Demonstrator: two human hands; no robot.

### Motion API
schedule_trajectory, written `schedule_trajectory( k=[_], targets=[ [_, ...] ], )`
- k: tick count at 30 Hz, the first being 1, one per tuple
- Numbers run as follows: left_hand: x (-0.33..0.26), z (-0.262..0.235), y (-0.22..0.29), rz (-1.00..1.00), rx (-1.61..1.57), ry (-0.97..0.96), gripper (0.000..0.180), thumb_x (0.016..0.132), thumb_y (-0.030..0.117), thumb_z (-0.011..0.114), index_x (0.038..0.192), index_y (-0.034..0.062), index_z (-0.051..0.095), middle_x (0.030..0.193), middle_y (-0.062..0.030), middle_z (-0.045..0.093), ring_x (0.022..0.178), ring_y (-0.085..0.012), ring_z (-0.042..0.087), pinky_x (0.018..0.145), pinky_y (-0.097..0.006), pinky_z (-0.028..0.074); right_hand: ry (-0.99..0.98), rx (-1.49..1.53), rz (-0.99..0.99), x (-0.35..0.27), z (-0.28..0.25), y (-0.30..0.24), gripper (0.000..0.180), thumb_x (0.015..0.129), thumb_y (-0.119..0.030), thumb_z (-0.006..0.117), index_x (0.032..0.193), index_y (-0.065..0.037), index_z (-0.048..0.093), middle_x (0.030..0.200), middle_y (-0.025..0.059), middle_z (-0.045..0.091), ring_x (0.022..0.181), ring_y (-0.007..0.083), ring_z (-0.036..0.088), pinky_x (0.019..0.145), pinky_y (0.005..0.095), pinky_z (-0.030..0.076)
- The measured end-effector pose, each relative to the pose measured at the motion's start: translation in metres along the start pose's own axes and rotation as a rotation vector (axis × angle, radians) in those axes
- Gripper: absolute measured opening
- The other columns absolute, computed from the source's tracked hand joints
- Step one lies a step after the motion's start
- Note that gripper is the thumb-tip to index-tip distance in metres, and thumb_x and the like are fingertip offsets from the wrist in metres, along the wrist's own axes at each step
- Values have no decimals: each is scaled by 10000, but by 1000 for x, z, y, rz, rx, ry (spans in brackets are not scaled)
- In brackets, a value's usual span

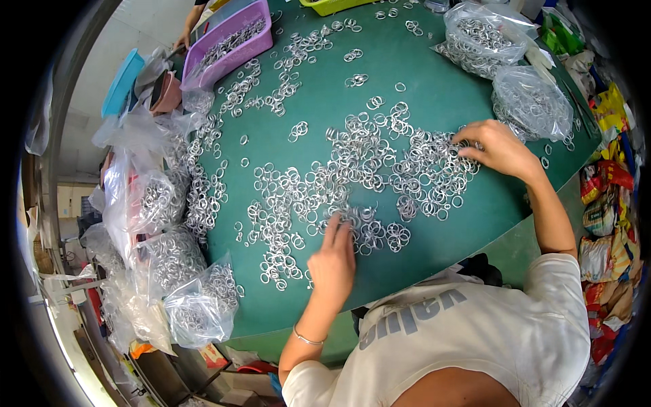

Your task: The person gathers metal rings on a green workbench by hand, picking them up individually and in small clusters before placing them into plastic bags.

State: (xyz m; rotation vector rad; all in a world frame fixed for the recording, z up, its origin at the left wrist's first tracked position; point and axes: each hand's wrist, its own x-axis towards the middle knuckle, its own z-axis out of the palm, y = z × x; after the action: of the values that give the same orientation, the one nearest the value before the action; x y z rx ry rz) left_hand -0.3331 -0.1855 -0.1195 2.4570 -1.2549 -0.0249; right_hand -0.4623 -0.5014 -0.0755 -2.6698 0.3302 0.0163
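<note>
Silver metal rings point(366, 156) lie in a loose, spread-out heap across the middle of the green table point(291, 142). My left hand point(332, 261) rests at the near side of the heap, its fingers stretched out over some rings and slightly blurred at the tips. I see nothing held in it. At the heap's right end is my right hand point(500, 148), with thumb and fingers curved and apart, the tips touching rings. What lies right under the fingertips of both hands is partly hidden.
A purple basket point(237, 44) of small metal parts stands at the far left. Clear plastic bags point(173, 261) of rings line the left edge; more bags point(532, 102) sit far right. Another person's hand point(183, 41) shows beside the basket. A yellow-green tray point(332, 5) is at the back.
</note>
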Motion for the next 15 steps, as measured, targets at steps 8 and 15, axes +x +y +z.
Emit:
schedule_trajectory(
  k=[8,15],
  targets=[
    [-11,-6,23,111,-214,-80,257,788,23,588,1039,74,605,1165,-85,559,611,-235,626,500,-298,490,-40,-69,-176,9,36,-67,259,767,-119,606,1025,-109,620,786,138,612,657,294,596,581,407,470],
    [-19,-8,-1,-153,-48,20,234,806,71,588,1037,35,595,1180,-90,556,637,-260,630,516,-312,491,253,-251,5,5,30,-32,247,772,-141,603,1016,-105,613,748,117,600,647,306,587,548,409,463]
  ],
)
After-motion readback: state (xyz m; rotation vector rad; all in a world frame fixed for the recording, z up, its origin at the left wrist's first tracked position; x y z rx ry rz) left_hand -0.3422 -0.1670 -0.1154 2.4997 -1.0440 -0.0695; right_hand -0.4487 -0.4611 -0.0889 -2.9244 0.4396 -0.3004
